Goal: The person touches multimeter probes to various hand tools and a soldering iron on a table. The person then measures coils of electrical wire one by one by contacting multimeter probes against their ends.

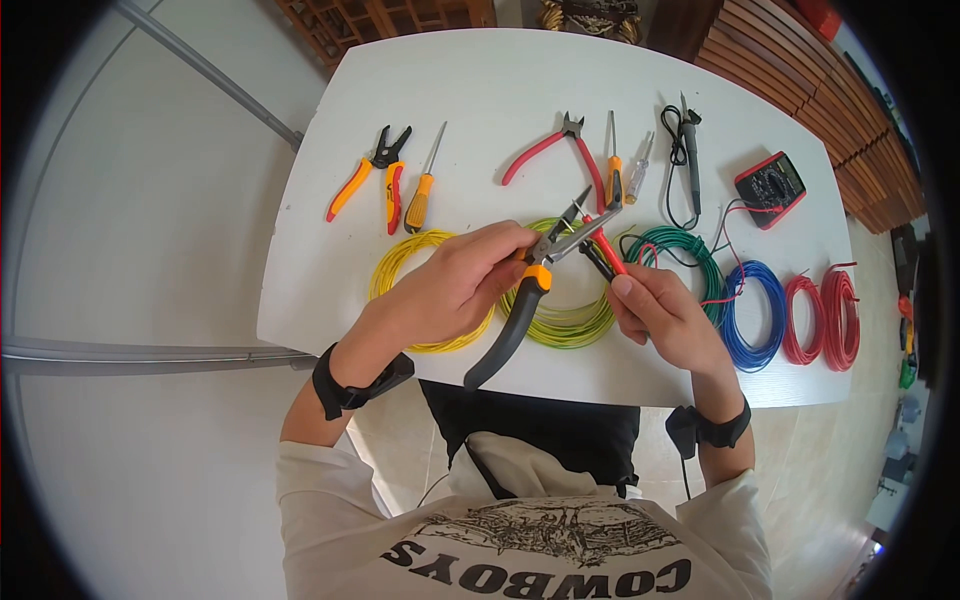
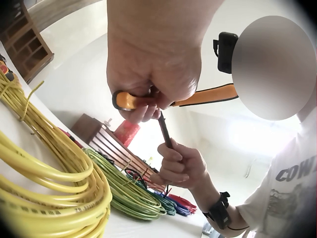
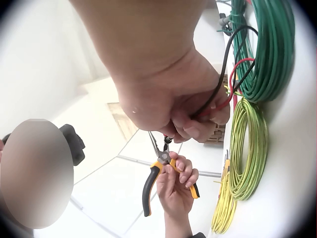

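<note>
Left hand: my left hand [image 1: 455,280] curls round the orange-and-black handles of the long-nose pliers [image 1: 528,290], held above the near edge of the table [image 1: 320,300].
Pliers tip: the jaws point up and right, meeting the red and black probes [image 1: 603,250] just in front of my right hand.
Right hand: my right hand [image 1: 660,310] pinches the two probes together, fingers clamped on them; their red and black leads [image 3: 233,74] trail from my fist.
Under the hands: a yellow wire coil [image 1: 405,262] lies beneath my left hand, a yellow-green coil [image 1: 570,320] between both hands.
To the right: a green coil [image 1: 690,250], then a blue coil [image 1: 760,310] and red coils [image 1: 825,315], side by side.
Far row: orange wire strippers [image 1: 372,172], an orange screwdriver [image 1: 422,190], red-handled cutters [image 1: 555,150], a second screwdriver [image 1: 613,170] and a soldering iron [image 1: 690,150] lie apart.
Far right: a red-cased multimeter [image 1: 770,187] rests near the table's corner.
</note>
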Demonstrator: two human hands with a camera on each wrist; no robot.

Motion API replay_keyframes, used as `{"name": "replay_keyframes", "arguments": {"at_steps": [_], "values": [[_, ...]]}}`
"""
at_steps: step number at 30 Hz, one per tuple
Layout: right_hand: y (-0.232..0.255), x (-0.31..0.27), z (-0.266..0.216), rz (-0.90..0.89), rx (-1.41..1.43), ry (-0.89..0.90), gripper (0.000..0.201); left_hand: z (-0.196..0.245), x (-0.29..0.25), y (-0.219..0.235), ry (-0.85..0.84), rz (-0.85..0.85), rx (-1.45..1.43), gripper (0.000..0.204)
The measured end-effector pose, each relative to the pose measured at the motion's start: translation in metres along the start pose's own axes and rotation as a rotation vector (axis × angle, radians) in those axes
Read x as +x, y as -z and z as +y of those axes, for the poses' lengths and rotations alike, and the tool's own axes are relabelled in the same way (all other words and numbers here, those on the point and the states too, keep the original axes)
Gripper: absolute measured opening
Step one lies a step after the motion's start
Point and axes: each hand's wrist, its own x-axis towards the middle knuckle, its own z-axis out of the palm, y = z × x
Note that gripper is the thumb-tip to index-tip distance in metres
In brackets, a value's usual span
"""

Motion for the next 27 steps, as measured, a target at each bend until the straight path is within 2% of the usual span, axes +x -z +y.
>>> {"name": "replay_keyframes", "arguments": {"at_steps": [3, 5, 7, 9, 10, 12, 16, 19, 21, 25, 27], "values": [[-0.001, -0.004, 0.001, 0.095, 0.018, 0.077, 0.037, -0.002, 0.012, 0.012, 0.067, 0.006, 0.099, 0.023], [0.004, -0.007, 0.004, 0.269, 0.066, 0.199, 0.035, -0.019, 0.024, 0.024, 0.109, 0.055, 0.193, 0.022], [0.009, -0.01, 0.003, 0.267, 0.086, 0.234, 0.035, -0.041, 0.039, 0.035, 0.149, 0.105, 0.288, 0.022], [0.012, -0.014, 0.002, 0.268, 0.105, 0.268, 0.034, -0.066, 0.055, 0.044, 0.212, 0.132, 0.681, 0.021], [0.013, -0.015, 0.003, 0.267, 0.093, 0.268, 0.034, -0.08, 0.063, 0.047, 0.211, 0.133, 0.683, 0.021], [0.014, -0.019, 0.003, 0.264, 0.079, 0.27, 0.034, -0.107, 0.076, 0.05, 0.407, 0.008, 0.839, 0.017], [0.018, -0.025, 0.006, 0.287, 0.103, 0.27, 0.034, -0.126, 0.088, 0.042, 0.443, -0.037, 0.906, 0.019], [0.024, -0.029, 0.009, 0.293, 0.11, 0.261, 0.034, -0.136, 0.088, 0.035, 0.422, -0.006, 0.884, 0.014], [0.026, -0.031, 0.011, 0.294, 0.119, 0.247, 0.034, -0.137, 0.087, 0.032, 0.344, 0.021, 0.989, 0.014], [0.027, -0.033, 0.007, 0.274, 0.12, 0.22, 0.033, -0.138, 0.089, 0.036, 0.345, 0.05, 0.96, 0.014], [0.028, -0.032, 0.005, 0.265, 0.132, 0.22, 0.032, -0.135, 0.091, 0.039, 0.429, 0.006, 0.898, 0.015]]}}
